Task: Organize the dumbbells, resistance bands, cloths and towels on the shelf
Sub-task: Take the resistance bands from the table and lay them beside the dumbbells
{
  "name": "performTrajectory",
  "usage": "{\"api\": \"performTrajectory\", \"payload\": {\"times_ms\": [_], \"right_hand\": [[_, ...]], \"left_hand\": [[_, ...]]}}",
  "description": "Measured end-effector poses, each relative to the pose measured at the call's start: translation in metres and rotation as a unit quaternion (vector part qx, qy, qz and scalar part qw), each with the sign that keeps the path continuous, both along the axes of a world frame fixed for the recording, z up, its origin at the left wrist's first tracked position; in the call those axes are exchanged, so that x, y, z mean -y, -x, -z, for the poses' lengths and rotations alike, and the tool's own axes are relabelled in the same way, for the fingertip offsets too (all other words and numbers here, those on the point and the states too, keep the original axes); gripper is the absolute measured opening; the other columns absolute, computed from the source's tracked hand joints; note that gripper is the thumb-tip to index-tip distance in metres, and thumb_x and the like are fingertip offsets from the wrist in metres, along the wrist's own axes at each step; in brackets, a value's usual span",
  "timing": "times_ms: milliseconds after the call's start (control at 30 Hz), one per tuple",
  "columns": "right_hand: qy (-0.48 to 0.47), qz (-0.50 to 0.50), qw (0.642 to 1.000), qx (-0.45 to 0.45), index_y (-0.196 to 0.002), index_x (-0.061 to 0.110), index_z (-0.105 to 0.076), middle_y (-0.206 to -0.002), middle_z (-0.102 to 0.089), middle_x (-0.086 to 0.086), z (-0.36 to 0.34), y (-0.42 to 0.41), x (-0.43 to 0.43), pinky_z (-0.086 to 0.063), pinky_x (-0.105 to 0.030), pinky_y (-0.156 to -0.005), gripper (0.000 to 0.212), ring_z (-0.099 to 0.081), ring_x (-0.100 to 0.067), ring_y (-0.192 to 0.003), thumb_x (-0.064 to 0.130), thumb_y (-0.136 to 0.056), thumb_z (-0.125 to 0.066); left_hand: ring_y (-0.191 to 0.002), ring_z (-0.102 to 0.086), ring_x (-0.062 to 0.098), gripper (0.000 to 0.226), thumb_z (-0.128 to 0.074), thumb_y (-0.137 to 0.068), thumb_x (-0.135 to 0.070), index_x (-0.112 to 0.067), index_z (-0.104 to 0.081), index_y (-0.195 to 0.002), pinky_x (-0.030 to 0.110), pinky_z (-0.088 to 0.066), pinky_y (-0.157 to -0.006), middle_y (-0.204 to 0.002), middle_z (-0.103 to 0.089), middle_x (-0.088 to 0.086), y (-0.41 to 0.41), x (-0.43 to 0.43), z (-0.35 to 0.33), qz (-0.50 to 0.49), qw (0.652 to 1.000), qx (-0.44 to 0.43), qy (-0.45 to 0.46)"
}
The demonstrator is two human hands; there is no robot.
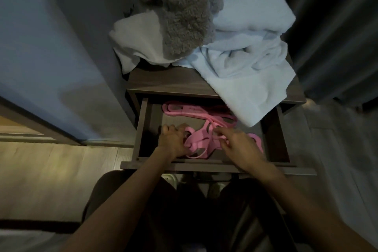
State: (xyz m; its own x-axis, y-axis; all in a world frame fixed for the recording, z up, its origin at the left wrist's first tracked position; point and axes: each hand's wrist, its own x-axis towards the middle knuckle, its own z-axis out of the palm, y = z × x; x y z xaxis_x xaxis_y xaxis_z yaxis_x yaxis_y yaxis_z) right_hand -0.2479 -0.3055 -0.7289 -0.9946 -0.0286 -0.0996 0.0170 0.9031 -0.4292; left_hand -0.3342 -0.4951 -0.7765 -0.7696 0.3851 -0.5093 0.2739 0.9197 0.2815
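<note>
Pink resistance bands [194, 111] lie tangled in the open drawer [143, 129], where left hand [173, 142] and right hand [240, 146] both grip loops with curled fingers, apparently to untangle them; towels [245, 63] sit heaped on the shelf top [163, 80].

Faint print on pink resistance band [192, 109], possibly lettering; illegible.

I can't read the print on the pink band [192, 109]. The blue towel [245, 80] covers the far right corner of the drawer [143, 129], and the grey cloth [180, 6] runs off the top edge.
</note>
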Motion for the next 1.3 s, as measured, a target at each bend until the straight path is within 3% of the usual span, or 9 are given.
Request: {"api": "performTrajectory", "payload": {"times_ms": [200, 333, 533, 667, 800, 900, 1033, 1167, 1300], "right_hand": [[-0.009, -0.048, 0.998, 0.034, -0.144, 0.007, -0.038, -0.145, -0.042, -0.012, 0.042, 0.040, 0.004, -0.031, -0.028, -0.107, 0.056, -0.041, -0.029, -0.132, 0.005, -0.089, -0.054], [-0.032, -0.046, 0.997, 0.054, -0.151, 0.012, -0.020, -0.157, -0.022, -0.011, 0.057, 0.069, 0.019, -0.023, -0.040, -0.117, 0.063, -0.021, -0.028, -0.144, 0.015, -0.095, -0.049], [-0.092, 0.046, 0.987, 0.121, -0.150, 0.012, -0.019, -0.144, -0.039, -0.019, 0.067, 0.097, 0.019, -0.037, -0.038, -0.101, 0.065, -0.037, -0.034, -0.129, 0.022, -0.095, -0.051], [-0.140, 0.012, 0.984, 0.109, -0.135, 0.002, -0.040, -0.132, -0.043, -0.020, 0.066, 0.093, 0.025, -0.039, -0.035, -0.087, 0.046, -0.043, -0.033, -0.118, 0.024, -0.096, -0.049], [-0.154, -0.006, 0.984, 0.086, -0.129, 0.001, -0.043, -0.126, -0.040, -0.019, 0.054, 0.081, 0.027, -0.040, -0.035, -0.078, 0.044, -0.049, -0.033, -0.105, 0.026, -0.095, -0.050], [-0.155, -0.012, 0.987, 0.047, -0.126, 0.004, -0.044, -0.119, -0.051, -0.017, 0.040, 0.064, 0.030, -0.037, -0.035, -0.076, 0.041, -0.054, -0.032, -0.101, 0.030, -0.094, -0.050], [-0.112, -0.034, 0.993, 0.022, -0.111, 0.011, -0.047, -0.105, -0.059, -0.010, 0.011, 0.041, 0.032, -0.032, -0.031, -0.068, 0.029, -0.058, -0.028, -0.093, 0.031, -0.090, -0.052], [-0.038, -0.010, 0.999, -0.023, -0.109, 0.013, -0.050, -0.101, -0.060, -0.006, -0.030, 0.017, 0.040, -0.041, -0.033, -0.065, 0.036, -0.059, -0.025, -0.085, 0.035, -0.084, -0.062], [0.070, 0.048, 0.995, -0.051, -0.111, 0.012, -0.052, -0.101, -0.061, -0.003, -0.069, -0.013, 0.045, -0.049, -0.040, -0.073, 0.043, -0.061, -0.023, -0.088, 0.028, -0.076, -0.071]], "left_hand": [[-0.116, -0.047, 0.026, 0.062, -0.071, -0.078, -0.041, -0.015, -0.049, -0.131, 0.030, -0.038, -0.095, -0.125, -0.051, 0.011, 0.005, 0.002, 0.001, 0.040, 0.998, -0.042, 0.036], [-0.125, -0.036, 0.029, 0.059, -0.065, -0.085, -0.037, -0.012, -0.044, -0.135, 0.034, -0.036, -0.098, -0.132, -0.040, 0.014, 0.002, 0.003, 0.008, 0.033, 0.999, -0.037, 0.021], [-0.111, -0.056, 0.030, 0.043, -0.060, -0.089, -0.016, -0.020, -0.053, -0.131, 0.035, -0.046, -0.089, -0.121, -0.061, 0.013, 0.001, 0.011, 0.005, -0.031, 0.994, 0.035, -0.101], [-0.103, -0.059, 0.030, 0.033, -0.065, -0.085, -0.022, -0.011, -0.059, -0.116, 0.036, -0.048, -0.082, -0.111, -0.062, 0.012, 0.001, 0.008, 0.004, -0.050, 0.992, 0.000, -0.119], [-0.096, -0.058, 0.027, 0.023, -0.059, -0.088, -0.011, -0.010, -0.056, -0.110, 0.035, -0.047, -0.074, -0.111, -0.059, 0.010, -0.004, 0.009, -0.006, -0.033, 0.991, -0.067, -0.109], [-0.096, -0.060, 0.027, 0.022, -0.055, -0.088, -0.006, -0.011, -0.059, -0.109, 0.037, -0.052, -0.078, -0.111, -0.058, 0.009, -0.011, 0.017, -0.018, -0.064, 0.982, -0.101, -0.148], [-0.098, -0.062, 0.027, 0.035, -0.049, -0.088, 0.000, -0.013, -0.056, -0.120, 0.038, -0.052, -0.082, -0.116, -0.057, 0.009, -0.021, 0.028, -0.043, -0.102, 0.960, -0.149, -0.215], [-0.102, -0.056, 0.019, 0.040, -0.048, -0.086, -0.001, -0.015, -0.054, -0.123, 0.018, -0.034, -0.076, -0.121, -0.053, 0.003, -0.034, 0.034, -0.097, -0.120, 0.926, -0.200, -0.296], [-0.104, -0.057, 0.020, 0.041, -0.050, -0.081, 0.003, -0.016, -0.056, -0.117, 0.033, -0.045, -0.086, -0.117, -0.057, 0.003, -0.049, 0.042, -0.137, -0.129, 0.878, -0.258, -0.382]]}}
